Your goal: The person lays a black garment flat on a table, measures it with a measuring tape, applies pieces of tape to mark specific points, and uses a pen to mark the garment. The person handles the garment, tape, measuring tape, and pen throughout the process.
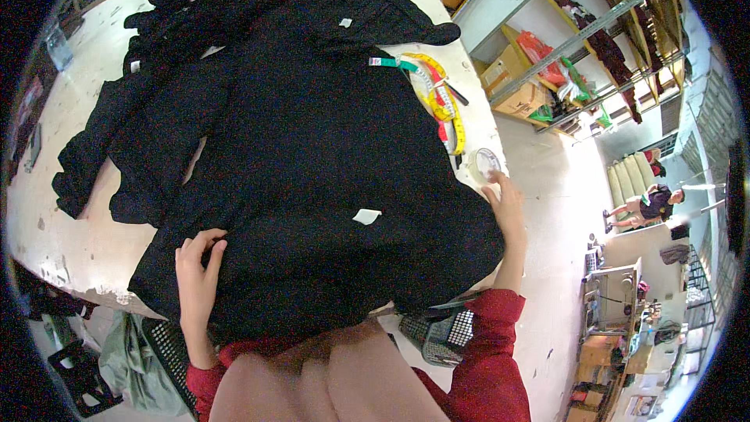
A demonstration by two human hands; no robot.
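The black garment is spread across the table, its left side touched by the curled left hand; the right hand is held half-bent at the pale roll, and whether either grips can't be told!

We see matt cloth in the black garments | smooth, scuffed pale bench | smooth plastic-looking measuring tapes | paper-like white tag | our matt red cloth sleeves | matt cardboard box
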